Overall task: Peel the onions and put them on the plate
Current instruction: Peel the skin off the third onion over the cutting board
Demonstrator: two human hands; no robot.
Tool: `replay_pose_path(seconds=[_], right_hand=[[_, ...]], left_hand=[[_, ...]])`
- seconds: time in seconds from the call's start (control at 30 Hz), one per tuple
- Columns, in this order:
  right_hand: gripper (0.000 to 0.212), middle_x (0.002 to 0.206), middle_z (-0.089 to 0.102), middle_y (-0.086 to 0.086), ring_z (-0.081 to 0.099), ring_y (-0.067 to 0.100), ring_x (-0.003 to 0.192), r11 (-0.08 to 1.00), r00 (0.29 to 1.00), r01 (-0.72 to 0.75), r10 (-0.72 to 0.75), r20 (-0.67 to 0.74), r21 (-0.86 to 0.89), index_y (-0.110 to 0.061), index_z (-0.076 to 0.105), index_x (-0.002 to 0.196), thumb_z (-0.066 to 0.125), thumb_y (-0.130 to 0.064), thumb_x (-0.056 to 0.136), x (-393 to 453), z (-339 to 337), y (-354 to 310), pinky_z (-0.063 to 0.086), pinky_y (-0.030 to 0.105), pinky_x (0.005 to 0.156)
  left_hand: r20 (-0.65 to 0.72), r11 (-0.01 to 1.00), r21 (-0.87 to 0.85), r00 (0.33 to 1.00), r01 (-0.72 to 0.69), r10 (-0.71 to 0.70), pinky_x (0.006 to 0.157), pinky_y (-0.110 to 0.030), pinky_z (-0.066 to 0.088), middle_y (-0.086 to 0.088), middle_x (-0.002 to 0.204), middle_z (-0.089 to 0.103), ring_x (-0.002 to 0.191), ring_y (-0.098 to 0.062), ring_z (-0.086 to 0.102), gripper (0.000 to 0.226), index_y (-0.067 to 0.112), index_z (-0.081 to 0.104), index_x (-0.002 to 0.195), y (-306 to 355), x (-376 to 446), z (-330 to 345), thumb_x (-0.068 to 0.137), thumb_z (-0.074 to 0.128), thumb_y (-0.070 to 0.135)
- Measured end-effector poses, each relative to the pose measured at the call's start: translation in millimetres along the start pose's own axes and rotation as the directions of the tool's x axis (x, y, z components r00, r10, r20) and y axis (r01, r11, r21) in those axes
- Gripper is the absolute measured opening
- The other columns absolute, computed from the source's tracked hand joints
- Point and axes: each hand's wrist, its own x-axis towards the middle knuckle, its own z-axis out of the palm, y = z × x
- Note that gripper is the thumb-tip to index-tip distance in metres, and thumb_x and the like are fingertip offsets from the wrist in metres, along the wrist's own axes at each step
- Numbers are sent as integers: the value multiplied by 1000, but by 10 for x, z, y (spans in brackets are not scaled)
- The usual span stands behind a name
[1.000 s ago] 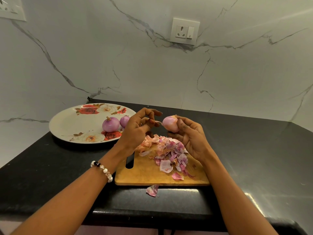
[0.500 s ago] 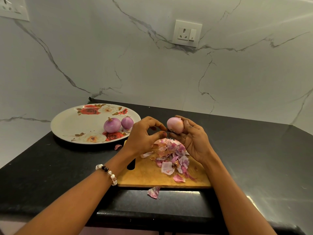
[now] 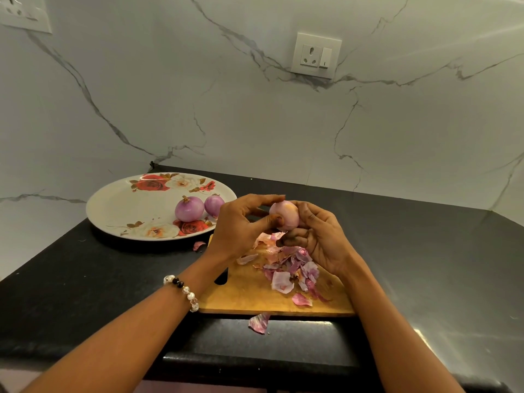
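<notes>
- From the head view, both hands are meeting above the far end of the wooden cutting board [image 3: 255, 296], with one pale pink onion [image 3: 284, 216] held up between them.
- The right hand [image 3: 320, 236] is cradling the onion from the right, its fingers curling round the bulb.
- The left hand [image 3: 241, 225] is pinching at the onion's left side, thumb pressing on the skin and the other fingers arching over the top.
- A beaded bracelet [image 3: 183, 290] is sitting on the left wrist.
- Loose onion peels [image 3: 286, 268] are lying heaped on the board below the hands; one scrap [image 3: 259, 323] is lying on the black countertop [image 3: 425, 265] just off the board's near edge, and another [image 3: 199, 245] is lying beside the plate.
- The floral plate [image 3: 127, 205] is sitting far left on the counter, holding two peeled purple onions [image 3: 189, 209] side by side near its right rim.
- A wall socket [image 3: 315, 55] is showing on the marble wall behind.
</notes>
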Motion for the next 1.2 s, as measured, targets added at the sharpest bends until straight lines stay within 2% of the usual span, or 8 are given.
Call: replay_pose_path(seconds=[0.17, 0.3, 0.43, 0.57, 0.7, 0.87, 1.1, 1.2], right_hand=[[48, 113, 67, 19, 70, 36, 95, 997, 998, 59, -60, -19, -54, -12, 58, 116, 72, -20, 71, 11, -31, 31, 63, 39, 73], [50, 112, 67, 8, 70, 30, 100, 976, 984, 170, -176, -30, -140, -15, 57, 108, 78, -7, 63, 17, -63, 40, 60, 31, 76], [57, 120, 65, 6, 68, 29, 107, 945, 974, 223, -226, 14, -238, -18, 55, 116, 78, -5, 66, 28, -75, 75, 59, 33, 83], [57, 124, 64, 5, 64, 31, 114, 914, 963, 269, -247, 110, -304, -15, 59, 120, 78, 1, 69, 29, -101, 113, 58, 37, 88], [54, 126, 63, 8, 62, 29, 117, 856, 942, 334, -283, 183, -395, -12, 62, 118, 76, 13, 73, 44, -125, 119, 57, 37, 89], [53, 122, 64, 4, 62, 19, 116, 815, 941, 339, -294, 170, -469, -17, 64, 113, 77, 14, 72, 37, -94, 113, 57, 30, 86], [55, 119, 66, -7, 65, 16, 109, 779, 937, 347, -315, 152, -522, -23, 63, 112, 82, 7, 70, 80, -72, 22, 57, 27, 86], [54, 121, 66, -3, 65, 18, 110, 751, 935, 352, -313, 168, -558, -23, 63, 114, 83, 4, 71, 126, -73, -9, 58, 31, 88]], left_hand=[[-47, 998, -17, 997, 59, -60, 77, -20, 55, 5, 115, 64, 99, -3, 64, 41, 28, 64, 116, -39, 12, -10, 79, 73, 13], [7, 941, -191, 959, 278, -282, 76, -25, 57, 6, 110, 69, 100, -10, 66, 40, 23, 65, 118, -33, 17, -5, 78, 72, 21], [135, 856, -335, 919, 395, -371, 70, -32, 59, -3, 107, 70, 94, -17, 69, 39, 15, 64, 121, 20, 10, 17, 83, 68, 19], [147, 842, -355, 914, 407, -379, 65, -26, 57, -4, 103, 71, 89, -16, 70, 32, 12, 64, 118, 56, -6, -4, 86, 65, 11], [113, 879, -282, 923, 385, -368, 73, -30, 58, -2, 101, 72, 92, -15, 69, 30, 10, 66, 116, 40, -9, -15, 86, 67, 12], [105, 898, -227, 926, 377, -362, 74, -31, 58, 0, 98, 72, 93, -14, 69, 30, 11, 67, 115, 38, -15, -16, 85, 67, 8], [105, 859, -307, 911, 410, -398, 68, -24, 57, 3, 95, 72, 88, -13, 70, 34, 11, 66, 115, 105, -38, -62, 85, 61, -4], [126, 800, -393, 888, 454, -442, 73, -32, 59, -2, 96, 73, 90, -19, 70, 26, 13, 68, 110, 99, -14, -71, 86, 63, 4]])
